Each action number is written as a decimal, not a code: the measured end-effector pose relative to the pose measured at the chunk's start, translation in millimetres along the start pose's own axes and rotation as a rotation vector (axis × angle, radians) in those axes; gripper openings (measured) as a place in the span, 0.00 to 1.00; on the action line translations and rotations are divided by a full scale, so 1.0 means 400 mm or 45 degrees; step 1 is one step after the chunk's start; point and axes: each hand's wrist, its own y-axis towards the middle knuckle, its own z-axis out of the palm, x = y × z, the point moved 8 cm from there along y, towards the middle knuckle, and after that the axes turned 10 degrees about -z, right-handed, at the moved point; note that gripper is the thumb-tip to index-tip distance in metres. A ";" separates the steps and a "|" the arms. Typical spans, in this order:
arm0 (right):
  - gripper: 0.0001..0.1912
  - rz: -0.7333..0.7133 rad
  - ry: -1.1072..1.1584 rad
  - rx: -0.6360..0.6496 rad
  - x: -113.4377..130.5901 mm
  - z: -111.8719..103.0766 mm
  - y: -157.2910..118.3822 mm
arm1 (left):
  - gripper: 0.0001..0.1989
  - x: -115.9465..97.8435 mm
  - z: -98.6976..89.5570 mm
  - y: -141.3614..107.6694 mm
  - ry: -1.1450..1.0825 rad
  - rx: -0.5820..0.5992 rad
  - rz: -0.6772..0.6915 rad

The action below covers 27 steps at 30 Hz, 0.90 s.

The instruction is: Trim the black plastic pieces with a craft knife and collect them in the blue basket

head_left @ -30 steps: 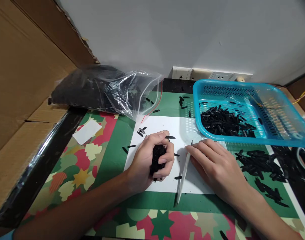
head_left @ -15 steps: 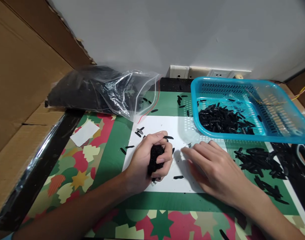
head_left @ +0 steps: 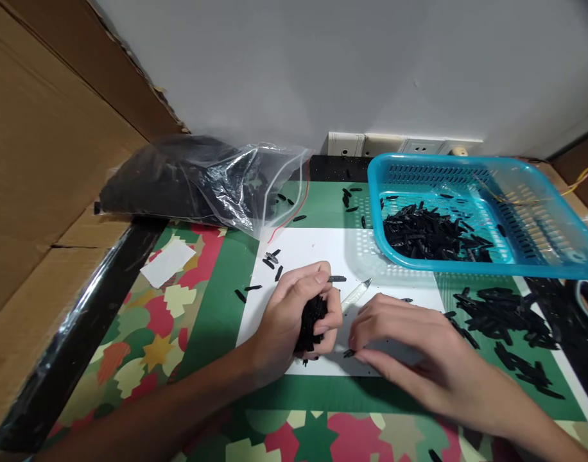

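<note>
My left hand (head_left: 287, 305) is wrapped round a bunch of small black strips (head_left: 312, 324) above a white sheet of paper (head_left: 255, 321). One more black strip (head_left: 338, 278) sticks out between its thumb and forefinger. To the right, my right hand (head_left: 414, 340) hovers low over the paper with thumb and forefinger pinched on the end of a single black strip (head_left: 348, 353). A whitish pen-like tool with a dark pointed tip (head_left: 357, 294) lies on the paper between the hands. What the strips are made of I cannot tell.
A blue plastic basket (head_left: 467, 264) with black strips inside stands at the back right. Loose strip piles (head_left: 508, 314) lie before it. A clear zip bag (head_left: 178, 179) full of black material rests at the back left, beside cardboard (head_left: 48, 115). Scissors handles (head_left: 583, 298) show at right.
My right hand has shifted down and turned, and its fingertips now pinch a strip that lay on the paper. The pen-like tool has come into fuller view. My left hand keeps its bunch.
</note>
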 end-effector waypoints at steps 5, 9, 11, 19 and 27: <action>0.06 0.214 0.191 -0.435 -0.040 -0.060 -0.028 | 0.20 0.015 0.016 -0.008 0.019 0.115 -0.089; 0.08 0.343 0.398 -0.576 -0.076 -0.063 -0.031 | 0.19 0.038 0.025 -0.013 0.056 0.170 -0.177; 0.08 0.382 0.549 -0.580 -0.086 -0.052 -0.025 | 0.19 0.046 0.029 -0.014 0.064 0.196 -0.190; 0.07 0.382 0.698 -0.635 -0.084 -0.037 -0.009 | 0.18 0.050 0.034 -0.018 0.091 0.280 -0.175; 0.04 0.334 0.616 -0.719 -0.077 -0.051 -0.014 | 0.17 0.052 0.035 -0.017 0.074 0.265 -0.204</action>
